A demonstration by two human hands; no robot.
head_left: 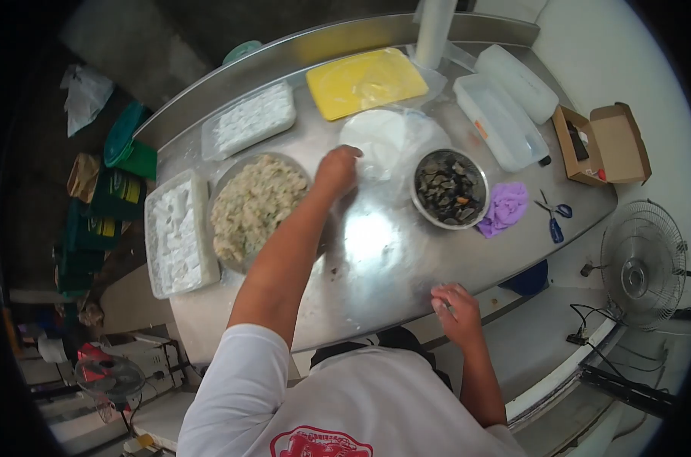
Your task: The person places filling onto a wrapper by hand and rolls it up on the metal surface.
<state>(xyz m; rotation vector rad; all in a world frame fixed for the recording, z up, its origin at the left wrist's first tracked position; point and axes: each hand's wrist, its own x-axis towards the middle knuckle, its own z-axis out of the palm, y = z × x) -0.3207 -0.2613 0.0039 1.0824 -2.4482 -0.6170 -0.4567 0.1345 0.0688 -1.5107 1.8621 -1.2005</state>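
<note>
My left hand (338, 172) reaches across the steel table, its fingers pinched at the edge of a stack of round white dough wrappers (377, 135). Clear plastic lies beside the stack. Close to that forearm is a wide round bowl of pale, chunky filling with green bits (255, 202), partly hidden by the arm. My right hand (458, 312) hangs over the table's front edge, fingers curled around something thin and greyish that I cannot make out. Further up from it stands a metal bowl of dark, wet pieces (450, 189).
Trays of white floury pieces (181, 234) (250, 120) stand left. A yellow-lidded box (367, 82) and clear containers (501, 122) are at the back. A purple cloth (504, 209), scissors (554, 216) and cardboard box (600, 145) lie right. A fan (642, 266) stands beyond the right edge.
</note>
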